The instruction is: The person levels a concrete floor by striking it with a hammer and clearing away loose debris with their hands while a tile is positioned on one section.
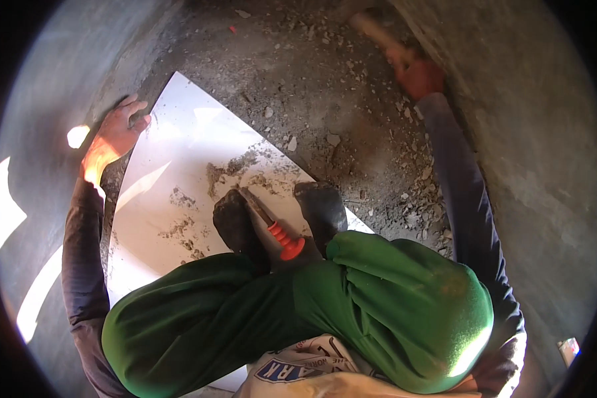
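My left hand (pixel 116 129) is beside the left edge of a white sheet (pixel 159 152), fingers apart and fingertips at or touching the edge. At the far right, my right hand (pixel 419 74) is closed round a light, wooden-looking tool handle (pixel 375 32). Motion smears that hand and tool, so the tool's head cannot be made out. Between my dark shoes (pixel 235 222) rests a chisel (pixel 280 235) with a red grip and round hand guard, its metal blade pointing away from me. Grey crumbs of debris (pixel 235 166) are strewn over the sheet.
Grey walls (pixel 511 126) close in on the left and right. Broken chips and dust cover the rough floor (pixel 325 126) beyond the sheet. My knees in green trousers (pixel 411 292) fill the near side. A small pale object (pixel 568 350) is at lower right.
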A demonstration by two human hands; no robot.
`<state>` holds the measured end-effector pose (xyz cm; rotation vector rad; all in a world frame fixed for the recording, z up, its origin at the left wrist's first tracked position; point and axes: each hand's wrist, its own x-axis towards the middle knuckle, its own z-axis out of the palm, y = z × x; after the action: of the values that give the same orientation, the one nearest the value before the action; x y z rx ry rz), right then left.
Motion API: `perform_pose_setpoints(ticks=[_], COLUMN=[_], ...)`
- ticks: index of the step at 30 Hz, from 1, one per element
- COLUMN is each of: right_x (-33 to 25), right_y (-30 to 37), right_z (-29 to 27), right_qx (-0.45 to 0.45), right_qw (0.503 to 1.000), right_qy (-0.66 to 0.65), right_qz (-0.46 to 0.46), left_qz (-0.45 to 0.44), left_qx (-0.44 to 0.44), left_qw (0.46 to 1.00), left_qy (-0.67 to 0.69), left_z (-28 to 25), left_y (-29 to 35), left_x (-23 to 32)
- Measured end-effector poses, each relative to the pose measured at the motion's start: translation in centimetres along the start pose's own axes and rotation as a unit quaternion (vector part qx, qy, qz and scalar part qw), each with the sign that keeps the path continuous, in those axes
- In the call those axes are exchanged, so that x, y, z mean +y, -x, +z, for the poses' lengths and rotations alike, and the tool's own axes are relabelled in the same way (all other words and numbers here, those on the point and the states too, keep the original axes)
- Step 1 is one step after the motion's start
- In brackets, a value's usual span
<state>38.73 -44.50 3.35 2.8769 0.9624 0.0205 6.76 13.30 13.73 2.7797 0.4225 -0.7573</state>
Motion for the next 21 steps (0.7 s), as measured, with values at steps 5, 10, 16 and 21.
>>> perform_pose_setpoints(ticks=[5,10,16,21], right_x=[-2.4,-1.0,-5.5,-4.2], right_y=[-0.9,-2.1,-4.2,-3.3], right_z=[0.0,1.5,0.6,-0.2], right_qx=[-0.004,0.056,-0.012,0.022], right_qw=[0.992,0.996,0.99,0.997], right_qy=[-0.059,-0.058,-0.068,-0.037], right_qz=[0.114,-0.03,0.121,-0.059], left_qz=[0.023,0.017,0.037,0.046], left_qx=[0.065,0.018,0.079,0.054], left_qw=[0.997,0.999,0.995,0.997], left_qy=[0.029,0.039,0.043,0.029], left_z=[-2.6,-0.7,-0.8,2.0], left_y=[0.9,1.2,2.2,2.6], left_x=[0.8,0.4,-0.9,-3.2])
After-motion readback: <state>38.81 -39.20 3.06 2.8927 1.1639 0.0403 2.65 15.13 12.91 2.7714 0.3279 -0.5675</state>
